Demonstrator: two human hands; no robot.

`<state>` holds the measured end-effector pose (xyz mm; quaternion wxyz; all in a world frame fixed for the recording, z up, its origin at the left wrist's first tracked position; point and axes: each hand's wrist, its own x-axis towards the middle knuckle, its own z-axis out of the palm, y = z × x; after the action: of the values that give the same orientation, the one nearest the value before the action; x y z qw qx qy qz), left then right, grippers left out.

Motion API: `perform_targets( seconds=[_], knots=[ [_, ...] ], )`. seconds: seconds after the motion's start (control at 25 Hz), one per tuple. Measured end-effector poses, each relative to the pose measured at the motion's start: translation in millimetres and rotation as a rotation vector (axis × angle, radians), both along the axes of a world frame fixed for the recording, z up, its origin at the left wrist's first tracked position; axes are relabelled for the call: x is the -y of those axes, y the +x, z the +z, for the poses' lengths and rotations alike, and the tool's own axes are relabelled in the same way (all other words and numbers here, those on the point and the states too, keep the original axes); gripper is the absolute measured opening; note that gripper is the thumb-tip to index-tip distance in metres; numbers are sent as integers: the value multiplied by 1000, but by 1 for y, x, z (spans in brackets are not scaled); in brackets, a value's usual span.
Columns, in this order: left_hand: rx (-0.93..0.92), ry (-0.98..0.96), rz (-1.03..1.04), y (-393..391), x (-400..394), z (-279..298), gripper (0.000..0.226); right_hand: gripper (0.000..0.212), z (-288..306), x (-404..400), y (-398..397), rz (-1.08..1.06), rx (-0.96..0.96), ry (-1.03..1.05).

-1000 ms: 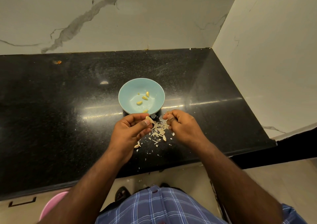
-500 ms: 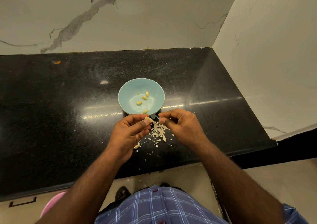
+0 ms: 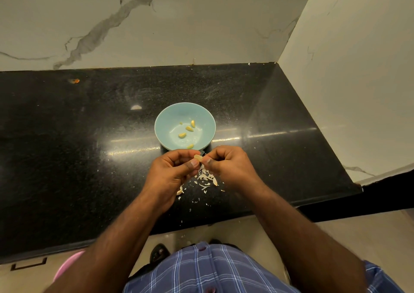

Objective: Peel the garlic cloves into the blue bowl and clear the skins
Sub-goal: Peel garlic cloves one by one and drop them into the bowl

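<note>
A pale garlic clove [image 3: 198,157] is pinched between thumb and fingers of my left hand [image 3: 172,171], just in front of the blue bowl [image 3: 163,122]. My right hand [image 3: 230,167] meets it from the right, its fingertips pinching the clove's end. Several peeled yellowish cloves [image 3: 189,128] lie inside the bowl. A heap of white skins [image 3: 206,177] lies on the black counter under and between my hands, with another unpeeled piece [image 3: 180,190] beside my left wrist.
The black granite counter [image 3: 67,147] ends at marble walls behind and on the right. Skin flecks reach its front edge [image 3: 195,203]. An orange speck [image 3: 75,80] lies far left. A pink tub [image 3: 67,263] stands on the floor below.
My right hand has moved left and closed in on the clove held by my left hand; both hands have risen slightly toward the bowl.
</note>
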<state>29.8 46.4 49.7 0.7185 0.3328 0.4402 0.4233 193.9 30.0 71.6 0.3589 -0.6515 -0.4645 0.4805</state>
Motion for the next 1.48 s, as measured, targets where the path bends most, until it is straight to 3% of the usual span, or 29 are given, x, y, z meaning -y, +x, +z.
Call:
perform_targets(
  seconds=[0.2,0.32,0.48,0.64,0.76,0.88,1.12,1.48],
  knots=[
    [-25,89,9,2,1,-2,23,18,2,1,-5,-90,-288,-196],
    [-54,126,6,3,2,-5,19,16,2,2,-7,-117,-363,-228],
    [-147,218,36,5,5,-6,16,18,1,4,-10,-112,-240,-121],
    [-279,304,82,5,8,-3,14,23,-6,4,-8,-62,17,15],
    [-330,317,57,4,8,-3,18,4,-4,1,-3,-92,-78,101],
    [-371,348,26,2,6,-6,19,16,-3,-2,-2,-75,-160,109],
    [-465,395,-39,-2,6,-7,32,23,-3,-6,0,-28,-141,120],
    [-377,337,-9,-3,7,-2,30,26,-2,-4,5,96,-147,152]
  ],
)
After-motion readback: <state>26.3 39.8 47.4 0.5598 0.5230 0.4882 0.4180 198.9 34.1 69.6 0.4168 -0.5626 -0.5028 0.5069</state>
